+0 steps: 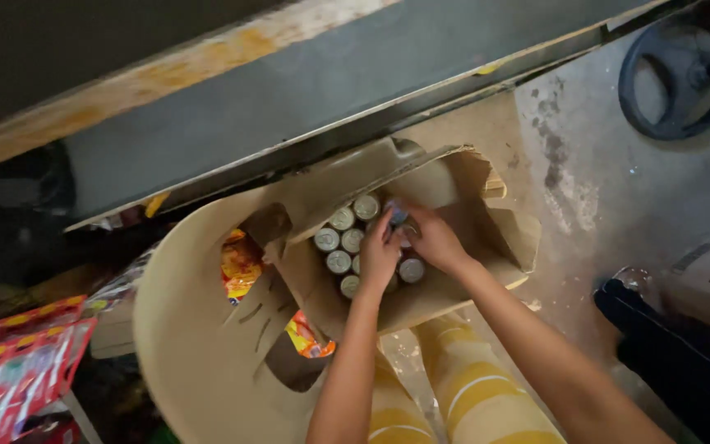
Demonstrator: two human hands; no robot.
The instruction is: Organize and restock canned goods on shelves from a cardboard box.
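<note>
Two hands (408, 247) among upright cans (340, 240); tops face up.

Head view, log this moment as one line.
left hand: on cans | right hand: reaching among cans | cardboard box: open, on plastic chair

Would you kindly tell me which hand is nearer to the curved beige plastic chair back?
Left. The left hand reaches into the cardboard box on the side toward the chair back; the right hand lies beyond it.
</note>
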